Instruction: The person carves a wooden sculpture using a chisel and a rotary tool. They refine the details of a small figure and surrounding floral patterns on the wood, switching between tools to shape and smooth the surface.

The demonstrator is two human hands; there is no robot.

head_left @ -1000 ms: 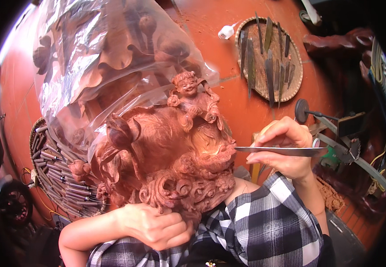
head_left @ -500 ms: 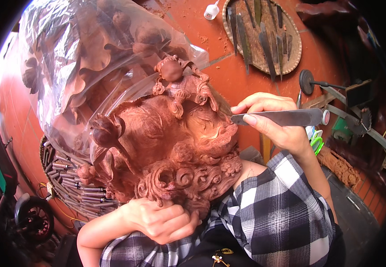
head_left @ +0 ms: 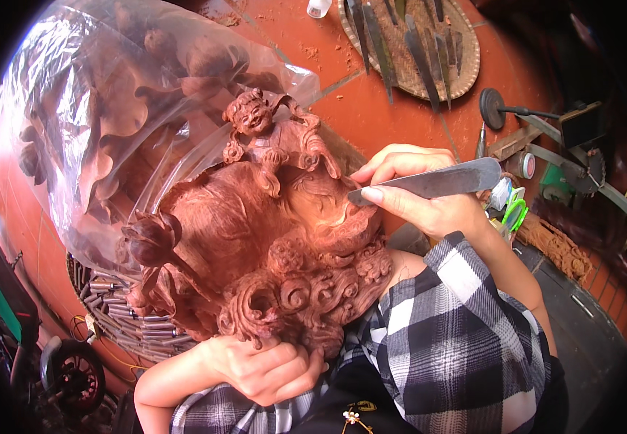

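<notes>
A large reddish wood carving (head_left: pixel 255 246) fills the middle of the view, resting against the person's lap, its near edge a mass of curled scrolls and its far part topped by a small seated figure (head_left: pixel 266 137). The left hand (head_left: pixel 266 369) grips the carving from below at the near edge, fingers curled against the scrollwork. The right hand (head_left: pixel 418 192) is closed around a flat metal carving blade (head_left: pixel 436 181), pinching it between thumb and fingers, with the blade's tip touching the carving's right side just below the small figure. Both forearms wear black-and-white checked sleeves (head_left: pixel 458 340).

A clear plastic sheet (head_left: pixel 111 123) drapes over the far left part of the carving. On the orange tiled floor (head_left: pixel 371 108) at the far right lies a round woven tray (head_left: pixel 465 50) holding a row of long metal chisels (head_left: pixel 414 50). At the near left, partly under the carving, a second woven tray (head_left: pixel 111 325) holds more tools.
</notes>
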